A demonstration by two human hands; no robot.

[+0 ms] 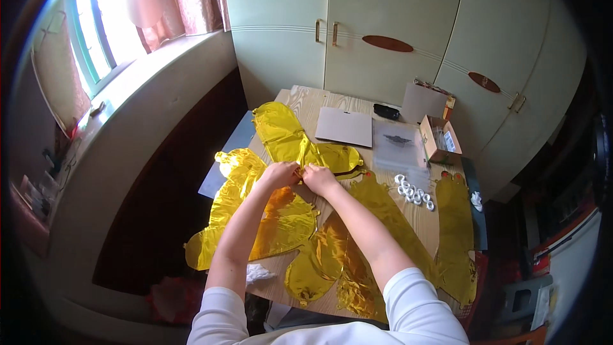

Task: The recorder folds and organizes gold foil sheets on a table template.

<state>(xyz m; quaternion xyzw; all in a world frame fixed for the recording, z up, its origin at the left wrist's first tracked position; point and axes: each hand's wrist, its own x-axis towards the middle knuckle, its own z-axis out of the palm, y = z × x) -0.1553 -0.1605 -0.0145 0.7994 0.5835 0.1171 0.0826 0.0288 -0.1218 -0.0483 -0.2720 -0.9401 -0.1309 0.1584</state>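
Note:
Close together over the middle of the table, my left hand (281,174) and my right hand (318,179) both have their fingers closed on a flat gold foil balloon (278,131). Its foil is bunched between them, with one wide part spreading to the far left and another to the right. My fingers hide the pinched spot itself. More gold foil balloons lie about my arms: a crumpled one (227,207) at the left, another (319,259) between my forearms, and a long flat one (389,217) beyond my right forearm.
Several small white rings (414,193) lie right of my hands, near another flat gold balloon (454,236). Farther back are a grey-white card (343,127), clear plastic bags (399,145), a black object (385,112) and a small cardboard box (440,140). White crumpled material (258,273) sits at the near edge.

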